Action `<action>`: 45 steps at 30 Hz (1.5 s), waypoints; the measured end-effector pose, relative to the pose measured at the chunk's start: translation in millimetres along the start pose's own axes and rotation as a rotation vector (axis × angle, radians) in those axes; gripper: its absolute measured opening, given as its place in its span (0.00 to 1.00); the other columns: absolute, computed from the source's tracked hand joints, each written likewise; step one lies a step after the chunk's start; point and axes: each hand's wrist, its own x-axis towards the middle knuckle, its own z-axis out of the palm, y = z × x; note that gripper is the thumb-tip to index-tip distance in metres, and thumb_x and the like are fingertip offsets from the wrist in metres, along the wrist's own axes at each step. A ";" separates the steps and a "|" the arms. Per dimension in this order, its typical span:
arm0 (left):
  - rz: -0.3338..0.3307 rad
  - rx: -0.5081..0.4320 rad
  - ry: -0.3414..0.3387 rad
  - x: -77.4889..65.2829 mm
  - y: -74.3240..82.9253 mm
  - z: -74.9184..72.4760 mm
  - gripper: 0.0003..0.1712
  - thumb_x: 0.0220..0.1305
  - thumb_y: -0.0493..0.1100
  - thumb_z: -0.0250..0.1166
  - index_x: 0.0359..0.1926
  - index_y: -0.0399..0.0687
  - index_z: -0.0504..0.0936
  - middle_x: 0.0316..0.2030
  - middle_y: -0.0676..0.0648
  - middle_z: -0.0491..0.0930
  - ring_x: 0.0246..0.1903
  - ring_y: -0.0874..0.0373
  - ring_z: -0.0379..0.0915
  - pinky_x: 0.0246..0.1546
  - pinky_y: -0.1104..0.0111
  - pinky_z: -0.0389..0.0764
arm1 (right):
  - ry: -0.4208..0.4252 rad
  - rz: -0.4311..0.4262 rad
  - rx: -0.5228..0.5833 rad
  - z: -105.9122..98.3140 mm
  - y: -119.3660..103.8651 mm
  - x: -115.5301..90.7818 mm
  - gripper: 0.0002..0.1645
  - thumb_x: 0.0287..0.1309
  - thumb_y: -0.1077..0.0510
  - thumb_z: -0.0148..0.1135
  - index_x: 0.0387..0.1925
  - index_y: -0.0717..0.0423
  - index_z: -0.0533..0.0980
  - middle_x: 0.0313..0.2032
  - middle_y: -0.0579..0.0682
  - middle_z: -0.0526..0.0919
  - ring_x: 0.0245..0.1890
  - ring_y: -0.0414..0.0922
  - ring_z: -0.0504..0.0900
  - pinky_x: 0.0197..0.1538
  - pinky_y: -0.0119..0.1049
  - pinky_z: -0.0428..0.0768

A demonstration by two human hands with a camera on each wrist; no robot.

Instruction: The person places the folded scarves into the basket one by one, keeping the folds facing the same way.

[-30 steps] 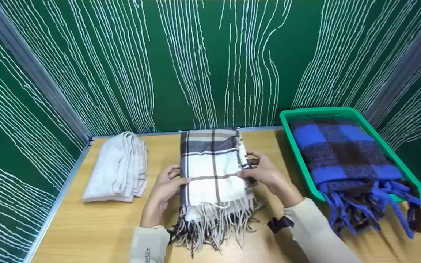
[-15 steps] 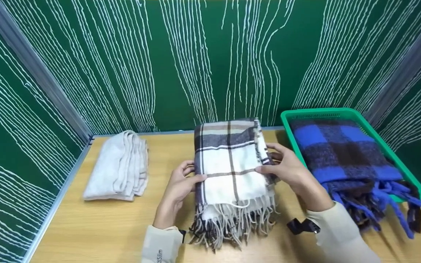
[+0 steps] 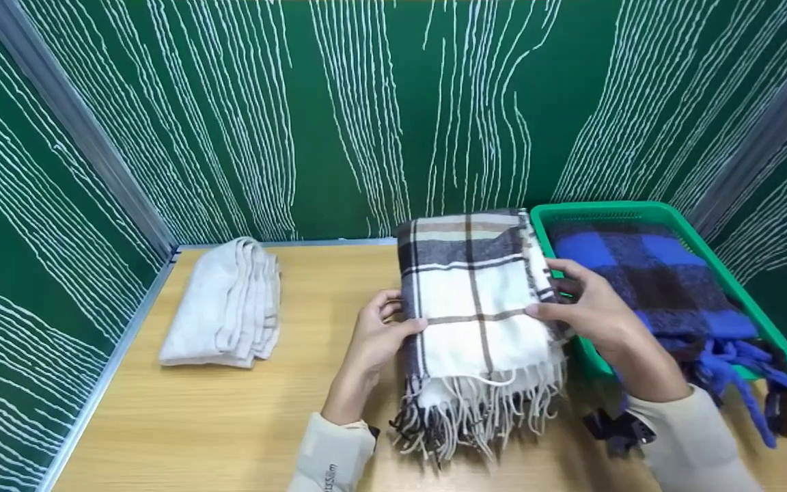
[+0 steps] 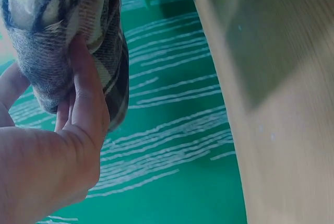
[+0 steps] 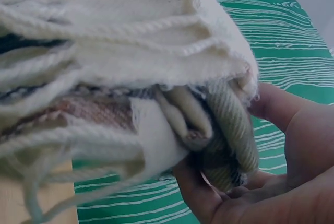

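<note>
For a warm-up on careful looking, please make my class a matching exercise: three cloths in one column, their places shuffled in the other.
1. white plaid cloth
2. blue checked cloth
3. plain pale cloth

A. lying in the green basket
B. folded on the table, touched by neither hand
C. held between left hand and right hand

Pairs: 1-C, 2-A, 3-B

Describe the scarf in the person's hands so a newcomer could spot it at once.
Over the wooden table, left of the green basket, the left hand and right hand grip a folded, fringed scarf between them. Unlike the plain pale cloth and blue checked blanket, it is mostly white with brown and dark stripes.
</note>
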 end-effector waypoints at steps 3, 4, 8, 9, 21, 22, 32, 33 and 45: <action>0.015 -0.007 0.000 -0.4 1.3 9.1 0.29 0.61 0.29 0.72 0.63 0.33 0.76 0.54 0.37 0.83 0.42 0.53 0.80 0.48 0.64 0.82 | 0.006 -0.007 0.004 -7.7 1.7 -4.9 0.53 0.65 0.64 0.70 0.83 0.61 0.51 0.68 0.72 0.68 0.39 0.42 0.84 0.30 0.42 0.86; 0.019 -0.007 0.001 -0.8 1.7 12.0 0.29 0.61 0.29 0.72 0.63 0.34 0.76 0.54 0.37 0.84 0.42 0.53 0.80 0.48 0.64 0.82 | 0.010 -0.008 0.001 -10.2 2.7 -6.5 0.53 0.65 0.64 0.70 0.83 0.61 0.51 0.67 0.72 0.69 0.38 0.41 0.84 0.29 0.42 0.86; 0.036 -0.015 -0.007 -2.1 2.3 23.4 0.29 0.60 0.29 0.72 0.62 0.34 0.77 0.53 0.38 0.84 0.41 0.54 0.79 0.48 0.64 0.82 | 0.022 -0.018 -0.007 -20.6 6.5 -11.7 0.52 0.65 0.64 0.70 0.82 0.62 0.52 0.64 0.67 0.73 0.37 0.41 0.85 0.29 0.42 0.86; 0.041 -0.019 -0.010 -2.1 2.3 26.3 0.29 0.59 0.29 0.72 0.62 0.34 0.77 0.53 0.38 0.84 0.40 0.53 0.79 0.47 0.64 0.82 | 0.024 -0.018 -0.011 -23.5 7.3 -12.9 0.52 0.65 0.64 0.70 0.82 0.62 0.52 0.63 0.65 0.74 0.37 0.40 0.85 0.29 0.42 0.86; 0.096 -0.009 -0.041 -4.1 17.8 56.7 0.26 0.58 0.29 0.73 0.58 0.36 0.79 0.50 0.41 0.85 0.43 0.54 0.79 0.48 0.66 0.82 | 0.065 -0.032 -0.112 -60.9 9.7 -26.7 0.53 0.66 0.61 0.72 0.82 0.64 0.51 0.49 0.34 0.79 0.40 0.35 0.84 0.37 0.38 0.86; 0.098 -0.009 -0.043 -4.0 19.3 59.2 0.26 0.58 0.29 0.73 0.58 0.36 0.79 0.50 0.41 0.85 0.43 0.54 0.79 0.48 0.67 0.82 | 0.068 -0.030 -0.115 -64.7 9.4 -27.5 0.53 0.66 0.60 0.72 0.82 0.63 0.52 0.49 0.33 0.79 0.40 0.36 0.84 0.36 0.39 0.87; 0.132 -0.011 -0.080 1.8 31.8 87.1 0.26 0.57 0.30 0.75 0.58 0.38 0.80 0.48 0.44 0.86 0.42 0.59 0.79 0.46 0.71 0.81 | 0.097 -0.060 -0.063 -100.1 11.8 -33.9 0.36 0.67 0.65 0.70 0.63 0.26 0.68 0.46 0.23 0.81 0.43 0.33 0.84 0.37 0.37 0.87; 0.130 -0.013 -0.082 2.6 32.9 89.6 0.26 0.57 0.31 0.75 0.58 0.38 0.80 0.48 0.45 0.86 0.42 0.59 0.79 0.46 0.71 0.80 | 0.096 -0.053 -0.062 -102.8 11.2 -34.3 0.36 0.67 0.65 0.70 0.63 0.27 0.68 0.46 0.22 0.80 0.43 0.32 0.84 0.38 0.37 0.87; 0.142 -0.034 -0.122 11.3 42.2 117.2 0.26 0.58 0.32 0.76 0.58 0.42 0.81 0.48 0.50 0.86 0.46 0.64 0.77 0.49 0.72 0.78 | 0.155 -0.009 -0.153 -128.3 3.6 -39.8 0.38 0.70 0.62 0.69 0.73 0.36 0.64 0.44 0.25 0.79 0.38 0.35 0.85 0.36 0.37 0.87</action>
